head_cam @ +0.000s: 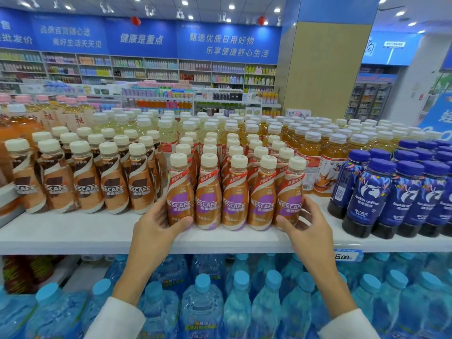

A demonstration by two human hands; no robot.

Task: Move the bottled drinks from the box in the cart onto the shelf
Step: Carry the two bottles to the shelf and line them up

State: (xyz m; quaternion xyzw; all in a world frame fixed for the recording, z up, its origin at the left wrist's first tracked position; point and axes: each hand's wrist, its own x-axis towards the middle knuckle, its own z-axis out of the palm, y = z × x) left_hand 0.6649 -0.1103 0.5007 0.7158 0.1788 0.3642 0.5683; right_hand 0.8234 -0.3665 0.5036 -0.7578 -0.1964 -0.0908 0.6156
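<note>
Near the front of the white shelf [73,232] stand five purple-label Nescafé bottles [233,204] in a row. My left hand [156,225] curls round the leftmost bottle [179,192], my right hand [307,225] round the rightmost bottle [289,192], probably squaring the row. Luckin coffee bottles [367,199] stand right; water bottles [203,302] fill the tier below.

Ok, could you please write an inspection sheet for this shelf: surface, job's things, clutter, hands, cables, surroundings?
Surface: white shelf, price tag on its front edge.
Job's things: purple-label Nescafe bottles, five upright in front row, side by side.
Clutter: brown-label Nescafe bottles left; dark blue coffee bottles right; water bottles below.
Grippers: left hand grips the row's leftmost bottle; right hand grips its rightmost.
Cables: nothing seen.
Surroundings: shop shelves, blue banners; cart and box not in view.
</note>
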